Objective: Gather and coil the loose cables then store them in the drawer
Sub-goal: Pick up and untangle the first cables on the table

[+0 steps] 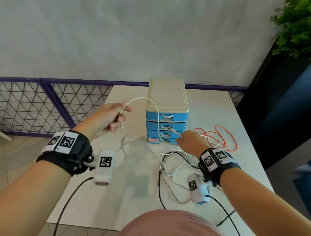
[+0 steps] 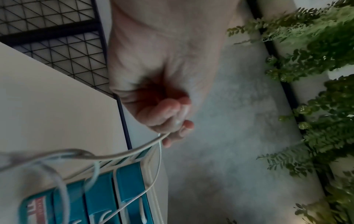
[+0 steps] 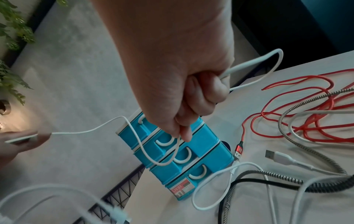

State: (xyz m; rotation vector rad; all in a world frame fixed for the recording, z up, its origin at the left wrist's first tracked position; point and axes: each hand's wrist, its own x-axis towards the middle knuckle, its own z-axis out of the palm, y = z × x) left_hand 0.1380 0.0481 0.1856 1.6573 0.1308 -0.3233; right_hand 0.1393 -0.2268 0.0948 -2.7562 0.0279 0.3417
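A thin white cable (image 1: 152, 104) arcs in the air between my two hands, in front of the small blue drawer unit (image 1: 166, 116). My left hand (image 1: 113, 115) is raised left of the unit and pinches one part of the cable (image 2: 138, 149) in curled fingers. My right hand (image 1: 187, 140) is lower, by the unit's bottom drawers (image 3: 184, 153), and grips the cable (image 3: 138, 145) near its plug end. All the drawers look closed. Loose cables lie on the table: a red one (image 1: 220, 137), a braided grey one (image 3: 298, 150), a black one (image 1: 159, 186) and other white ones (image 3: 226, 172).
The white table (image 1: 96, 196) stands against a purple-framed wire fence (image 1: 44, 101). Green plants (image 1: 303, 26) hang at the right. Black leads run from my wrist cameras over the table's near edge. A dark panel and a blue seat stand to the right.
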